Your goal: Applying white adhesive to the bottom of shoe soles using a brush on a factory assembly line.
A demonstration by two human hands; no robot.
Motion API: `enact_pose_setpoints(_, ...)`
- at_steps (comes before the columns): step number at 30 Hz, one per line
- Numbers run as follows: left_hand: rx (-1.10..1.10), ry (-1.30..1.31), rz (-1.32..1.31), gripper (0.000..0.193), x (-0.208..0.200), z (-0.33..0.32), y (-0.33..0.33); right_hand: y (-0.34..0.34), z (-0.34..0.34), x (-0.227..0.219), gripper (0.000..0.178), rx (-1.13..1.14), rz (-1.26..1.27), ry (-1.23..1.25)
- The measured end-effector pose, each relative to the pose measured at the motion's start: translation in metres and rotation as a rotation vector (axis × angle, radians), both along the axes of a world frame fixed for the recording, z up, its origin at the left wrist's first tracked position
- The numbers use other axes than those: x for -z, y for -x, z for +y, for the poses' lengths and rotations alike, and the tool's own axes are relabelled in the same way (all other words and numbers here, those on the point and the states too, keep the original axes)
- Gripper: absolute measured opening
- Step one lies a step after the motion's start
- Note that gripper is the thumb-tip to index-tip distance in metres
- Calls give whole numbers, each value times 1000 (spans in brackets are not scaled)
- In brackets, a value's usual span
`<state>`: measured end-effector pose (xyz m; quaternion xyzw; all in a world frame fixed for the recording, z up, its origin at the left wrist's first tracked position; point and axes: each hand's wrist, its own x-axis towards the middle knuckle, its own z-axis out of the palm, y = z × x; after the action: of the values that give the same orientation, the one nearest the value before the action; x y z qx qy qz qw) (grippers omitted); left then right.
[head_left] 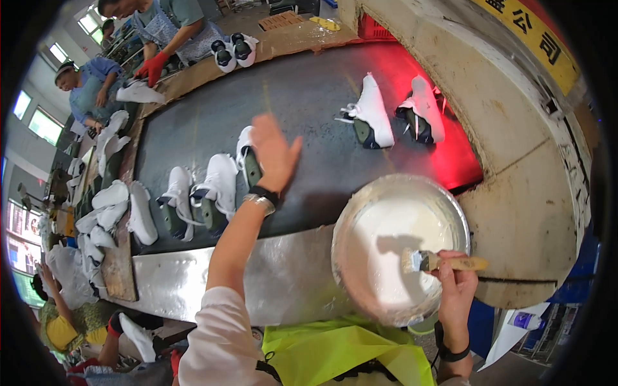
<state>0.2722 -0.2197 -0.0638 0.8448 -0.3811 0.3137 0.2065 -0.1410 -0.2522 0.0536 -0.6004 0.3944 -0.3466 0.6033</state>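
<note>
Left hand [273, 151]: stretched out over the dark conveyor surface [309, 103], fingers apart and gripping nothing, palm just above the heel end of a white shoe [247, 157].
Right hand [456, 283]: fingers clamped on the wooden handle of a brush [441, 261], held over the near edge of the pan.
Brush: lies level, bristles pointing left, coated in white paste, just above the paste in the pan.
Pan [444, 196]: round metal pan, filled with white paste, sitting at the right end of the steel ledge [283, 276], close to the person's body.
Near shoes: two more white shoes [219, 186] on dark lasts, just left of the one under the left hand, lying side by side.
Far shoes: a pair of white shoes [373, 112] well apart, on the belt under red light.
Left side: white soles [109, 199] stacked along the belt's edge.
Other people: a person in red gloves [152, 66] at the far end of the belt; another seated beyond.
Foreground: yellow-green apron [341, 350] at the lower edge.
</note>
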Motion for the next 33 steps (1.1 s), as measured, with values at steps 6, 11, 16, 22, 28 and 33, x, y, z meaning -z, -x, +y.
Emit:
enact_pose_setpoints(6, -279, 301, 1367, 98, 83, 88, -78, -9, 22, -11, 15, -105, -40, -79)
enact_pose_setpoints(11, -451, -7, 591, 119, 27, 9, -36, -3, 19, 0, 15, 41, 16, -62)
enact_pose_setpoints(16, -255, -136, 662, 83, 22, 37, -82, -12, 21, 2, 19, -7, 65, -70)
enact_pose_setpoints(22, -251, -54, 740, 69, 17, 79, -51, -5, 40, -15, 22, -120, 40, 74)
enact_pose_setpoints(28, 118, 348, 1665, 74, -45, 180, 40, 22, 66, -31, 22, -110, 5, 69)
enact_pose_setpoints(33, 428, 845, 1871, 62, -42, 267, 144, 34, 80, -19, 18, -111, -84, 44)
